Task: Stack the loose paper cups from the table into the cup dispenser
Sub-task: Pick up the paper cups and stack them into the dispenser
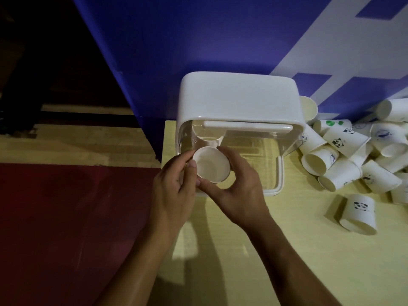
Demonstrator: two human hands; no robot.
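Head view: both hands meet at the front of the cup dispenser (238, 96), with a paper cup (212, 165) between them.
Left hand (174, 191): thumb and fingers curled against the cup's left side, pinching it.
Right hand (240, 191): forefinger arched over the cup's far edge, thumb under its near edge, pinching the same cup.
Cup attitude: one round end faces the camera; whether it is mouth or base, cannot tell for certain.
Dispenser: white lid beyond the fingertips, clear body below it. A short stack (207, 140) shows through the clear wall just beyond the held cup, on the left-hand side of the body.
Loose cups (353, 155): heaped on the table (242, 261), well off to the right of the right hand. One single cup (358, 214) lies apart, nearer than the heap.
Step (judged): seating this cup onto the stack inside the dispenser.
Progress (judged): early; most cups lie outside.
Next move calls for: cup axis lined up with the stack and a straight push until it nests. The right hand is then free to reach right for another cup.
Risk (judged): a tilted entry could jam the rim against the clear wall.
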